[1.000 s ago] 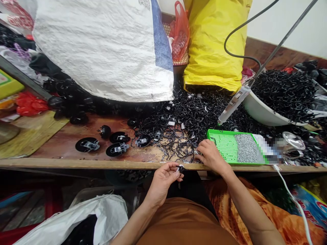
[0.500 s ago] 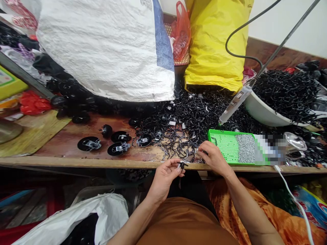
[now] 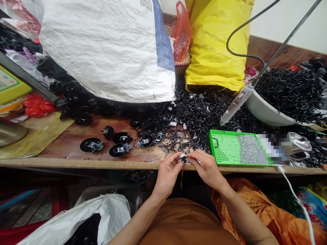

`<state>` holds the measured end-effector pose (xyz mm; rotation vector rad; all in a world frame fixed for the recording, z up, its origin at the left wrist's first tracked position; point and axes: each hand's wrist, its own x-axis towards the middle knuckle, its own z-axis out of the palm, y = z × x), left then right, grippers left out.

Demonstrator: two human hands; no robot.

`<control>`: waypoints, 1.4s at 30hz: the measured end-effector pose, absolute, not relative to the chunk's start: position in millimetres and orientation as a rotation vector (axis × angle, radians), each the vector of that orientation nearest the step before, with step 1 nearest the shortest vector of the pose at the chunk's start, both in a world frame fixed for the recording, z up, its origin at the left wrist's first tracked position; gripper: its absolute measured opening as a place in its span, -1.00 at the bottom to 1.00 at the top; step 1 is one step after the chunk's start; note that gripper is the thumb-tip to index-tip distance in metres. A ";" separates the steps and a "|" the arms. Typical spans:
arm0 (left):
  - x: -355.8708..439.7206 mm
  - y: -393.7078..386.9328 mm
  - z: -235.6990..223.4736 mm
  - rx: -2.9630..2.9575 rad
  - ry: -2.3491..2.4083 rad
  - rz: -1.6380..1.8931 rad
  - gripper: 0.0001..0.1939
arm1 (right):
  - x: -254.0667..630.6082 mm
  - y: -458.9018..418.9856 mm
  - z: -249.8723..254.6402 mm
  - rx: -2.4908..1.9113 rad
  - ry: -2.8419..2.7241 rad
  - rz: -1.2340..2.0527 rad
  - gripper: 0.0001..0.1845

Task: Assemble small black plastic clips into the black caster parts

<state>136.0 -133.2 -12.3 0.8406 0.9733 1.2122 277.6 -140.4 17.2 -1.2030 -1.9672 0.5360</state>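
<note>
My left hand is closed on a small black and white plastic part just above the table's front edge. From the other side my right hand pinches at the same part; whether a separate small piece sits between its fingertips is too small to tell. Behind both hands lies a loose spread of thin black plastic strips. To the left, several black discs with grey fittings rest on the wooden table. Just right of my right hand is a green perforated tray with small metal pins heaped in it.
An electric screwdriver hangs over the tray on a spring and cable. A white bowl piled with black strips stands at the right. A large white sack and a yellow sack fill the back. A metal cup sits beyond the tray.
My right hand has moved left from the strips near the tray and now meets my left hand at the small part. The view has shifted slightly.
</note>
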 end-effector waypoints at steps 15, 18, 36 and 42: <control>134.2 -136.2 -20.1 1.132 0.996 1.252 -0.78 | 274.7 -146.1 6.7 -1.109 -2.038 0.175 -0.85; 133.9 -136.8 -20.2 1.128 0.985 1.248 -0.77 | 272.9 -147.2 4.5 -1.079 -2.024 0.097 -0.85; 128.3 -134.6 -24.2 1.264 0.977 1.184 -0.81 | 271.5 -149.7 1.4 -1.169 -1.912 0.227 -0.86; 125.1 -129.8 -16.7 1.308 0.936 1.167 -0.84 | 272.0 -150.2 -0.7 -1.155 -1.922 0.265 -0.86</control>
